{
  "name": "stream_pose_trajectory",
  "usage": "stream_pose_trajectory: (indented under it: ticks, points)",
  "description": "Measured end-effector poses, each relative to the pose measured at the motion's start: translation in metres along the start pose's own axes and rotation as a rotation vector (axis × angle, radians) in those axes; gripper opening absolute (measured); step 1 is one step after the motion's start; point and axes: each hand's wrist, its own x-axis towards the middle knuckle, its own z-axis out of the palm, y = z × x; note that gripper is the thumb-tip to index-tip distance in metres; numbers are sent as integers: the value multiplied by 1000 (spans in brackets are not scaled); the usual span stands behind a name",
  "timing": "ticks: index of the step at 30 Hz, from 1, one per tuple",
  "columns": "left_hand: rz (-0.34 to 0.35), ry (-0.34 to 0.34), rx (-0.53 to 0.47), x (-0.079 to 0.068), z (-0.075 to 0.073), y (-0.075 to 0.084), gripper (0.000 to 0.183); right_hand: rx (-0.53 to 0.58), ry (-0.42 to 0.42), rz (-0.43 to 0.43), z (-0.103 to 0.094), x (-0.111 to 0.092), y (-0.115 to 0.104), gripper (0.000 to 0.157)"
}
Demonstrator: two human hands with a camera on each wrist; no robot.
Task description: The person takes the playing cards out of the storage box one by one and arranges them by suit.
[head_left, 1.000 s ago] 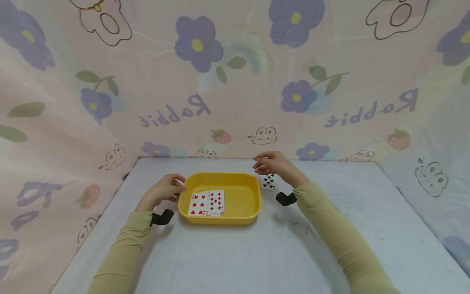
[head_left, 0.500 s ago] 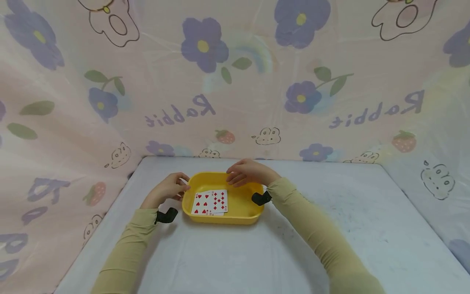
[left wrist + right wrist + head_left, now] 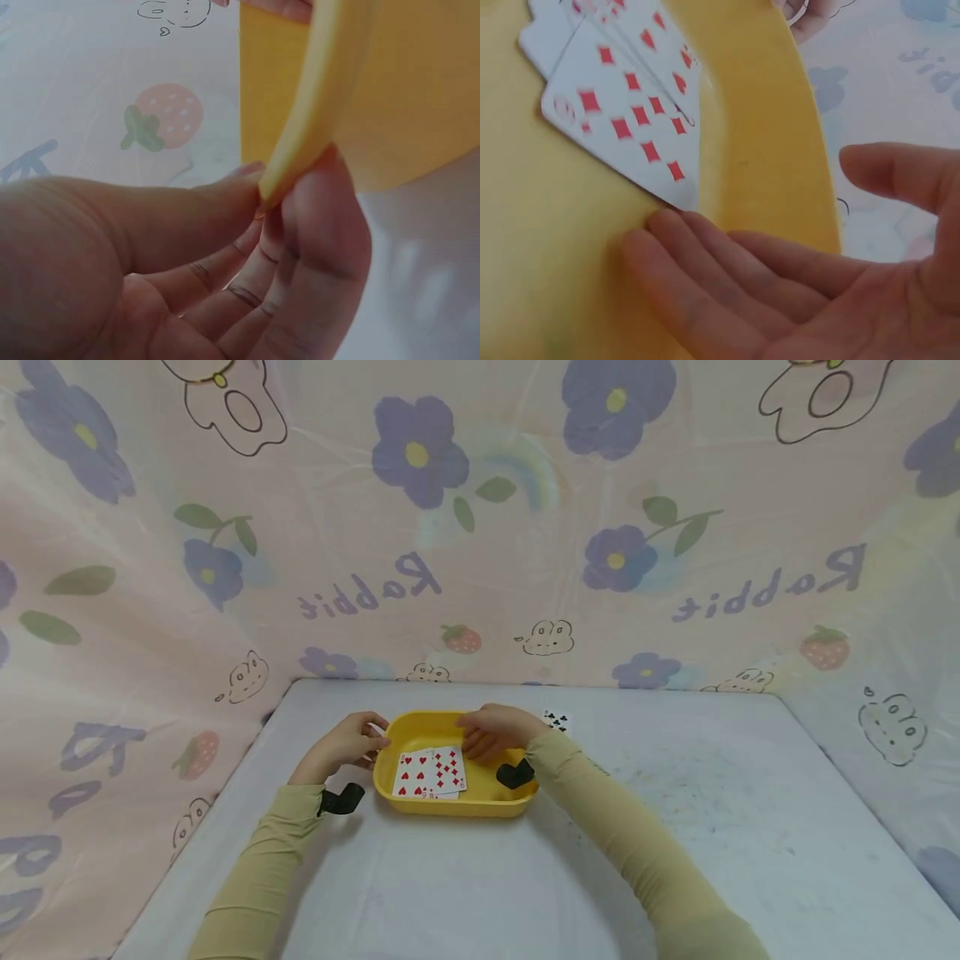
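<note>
Sleeves: nearest us, we see 2 pale green sleeves (image 3: 255,868) reaching forward over a white table (image 3: 450,893).
Wrists: 2 black wrist pieces (image 3: 342,799), 1 at each cuff.
Tray: the yellow tray (image 3: 457,808) sits on the table between the 2 hands, its low wall running all round with rounded corners.
Cards in tray: we read a 6 of hearts (image 3: 412,773) and a 9 of diamonds (image 3: 449,768), face up and overlapping towards the left end; at least 1 more white edge shows beneath.
Left hand: the left hand (image 3: 341,745) pinches the tray's left rim between thumb and fingers.
Right hand: the right hand (image 3: 501,727) is inside the tray, fingers extended, thumb apart; its fingertips are right by the 9's corner, and we cannot tell whether they touch.
Card outside: beyond the right cuff, a club card (image 3: 557,720) lies on the table, partly hidden.
Backdrop: farthest, we see a pink curtain (image 3: 480,527) with purple flowers, strawberries and mirrored "Rabbit" lettering.
</note>
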Motion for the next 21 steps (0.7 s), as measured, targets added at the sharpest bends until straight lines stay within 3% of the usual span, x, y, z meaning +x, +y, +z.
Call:
stream_pose_trajectory:
  ticks: [10,15,21]
  points:
    - [-3,9,-1,0,0,-2,32,209,-89,102,26,16,-2,58]
    - [16,12,-5,1,1,-4,33,151,-67,104,32,17,-5,52]
    - [13,17,1,2,1,-5,33,18,-142,82,33,20,-4,23]
